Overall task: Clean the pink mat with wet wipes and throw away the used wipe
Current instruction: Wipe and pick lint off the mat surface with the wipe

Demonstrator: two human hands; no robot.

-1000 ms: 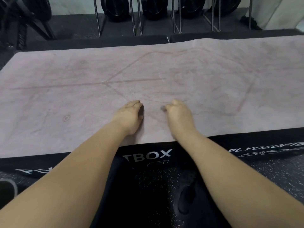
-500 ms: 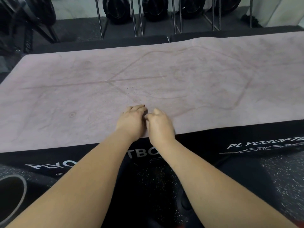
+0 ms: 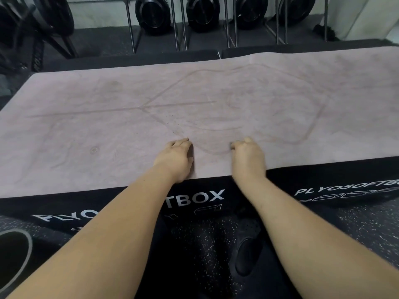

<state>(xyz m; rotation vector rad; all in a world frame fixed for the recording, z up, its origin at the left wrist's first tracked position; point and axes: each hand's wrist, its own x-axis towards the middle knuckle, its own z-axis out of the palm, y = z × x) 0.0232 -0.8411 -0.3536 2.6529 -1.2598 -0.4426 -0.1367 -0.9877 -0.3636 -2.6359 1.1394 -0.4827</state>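
Observation:
The pink mat [image 3: 108,130] lies spread over black soft boxes and shows faint lines, stains and dark specks. My left hand [image 3: 176,158] rests on the mat near its front edge, fingers reaching forward and slightly bent, with nothing in it. A little to the right, my right hand [image 3: 248,157] sits on the mat with its fingers curled under; nothing shows in it. A hand's width of mat separates the two hands. No wipe is in sight.
Black boxes lettered PLYOSOFTBOX [image 3: 200,198] carry the mat. Behind it stands a metal rack [image 3: 179,24] with black weight plates [image 3: 152,14]. Speckled rubber floor [image 3: 367,229] and a dark shoe [image 3: 246,255] lie below; a ring-shaped object [image 3: 15,251] sits at lower left.
The hands were touching each other half a second ago. They have since slid apart along the mat's front edge, the right hand going right.

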